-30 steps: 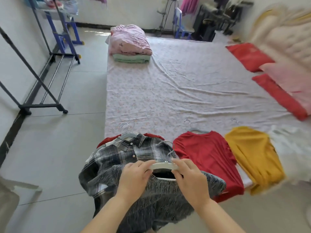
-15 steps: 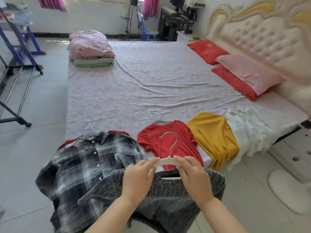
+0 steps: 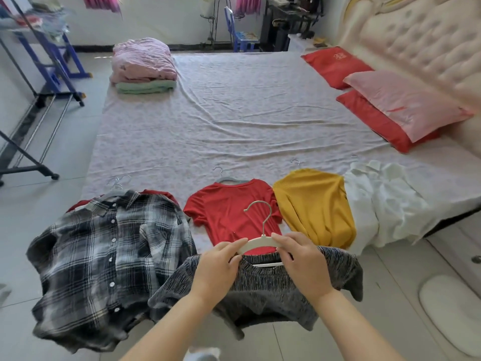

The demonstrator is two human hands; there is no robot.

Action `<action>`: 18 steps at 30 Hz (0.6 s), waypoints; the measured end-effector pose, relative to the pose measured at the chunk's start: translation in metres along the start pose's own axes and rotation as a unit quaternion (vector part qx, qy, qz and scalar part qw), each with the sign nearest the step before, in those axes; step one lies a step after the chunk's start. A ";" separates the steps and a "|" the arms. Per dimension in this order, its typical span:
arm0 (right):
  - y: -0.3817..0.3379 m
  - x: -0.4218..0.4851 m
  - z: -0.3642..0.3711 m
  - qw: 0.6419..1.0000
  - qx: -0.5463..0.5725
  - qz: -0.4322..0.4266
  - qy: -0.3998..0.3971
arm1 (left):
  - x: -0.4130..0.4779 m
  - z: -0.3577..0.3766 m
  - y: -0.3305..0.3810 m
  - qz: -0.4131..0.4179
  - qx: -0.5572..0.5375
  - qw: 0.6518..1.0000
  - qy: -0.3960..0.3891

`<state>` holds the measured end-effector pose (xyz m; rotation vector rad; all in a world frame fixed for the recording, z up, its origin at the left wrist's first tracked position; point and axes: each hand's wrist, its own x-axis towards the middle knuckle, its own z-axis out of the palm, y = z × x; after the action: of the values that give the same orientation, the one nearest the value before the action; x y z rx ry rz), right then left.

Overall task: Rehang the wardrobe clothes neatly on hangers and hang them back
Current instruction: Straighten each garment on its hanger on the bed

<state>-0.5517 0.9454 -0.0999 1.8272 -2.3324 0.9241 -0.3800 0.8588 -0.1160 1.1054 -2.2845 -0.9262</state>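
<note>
Grey top (image 3: 260,295) going on its hanger (image 3: 260,242)
Left hand (image 3: 216,267) and right hand (image 3: 304,264) are each pinching the hanger's arms, so tilt it and the top's probably slipping off one end.

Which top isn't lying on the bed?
The grey knit top: left hand and right hand hold its white hanger. The plaid shirt, red top, yellow top and white shirt lie there.

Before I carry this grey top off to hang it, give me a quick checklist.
1. Grip on hanger: ok, left hand and right hand each hold a shoulder.
2. Hanger inside grey top neckline: ok.
3. Top even on both shoulders: cannot tell, hands cover them.
4. Hook free: ok, upright, nothing snagged.
5. Rack rail free: cannot tell, only its base shows.
</note>
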 end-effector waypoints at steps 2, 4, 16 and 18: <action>0.010 0.015 0.004 1.000 0.007 -0.005 -0.005 | 0.014 0.004 -0.001 -0.004 0.006 1.000 -0.003; 0.019 0.031 0.010 1.000 0.020 -0.002 -0.011 | 0.030 0.006 -0.004 -0.003 0.011 1.000 0.001; 0.058 0.164 0.080 0.993 0.058 0.056 -0.088 | 0.167 0.007 -0.061 -0.042 -0.007 0.999 -0.007; 0.062 0.187 0.092 0.991 0.060 0.061 -0.099 | 0.189 0.003 -0.071 -0.046 0.000 0.999 -0.012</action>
<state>-0.6348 0.7467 -0.1308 1.9216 -2.5861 0.9551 -0.4563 0.6750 -0.1517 1.2133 -2.2702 -0.9796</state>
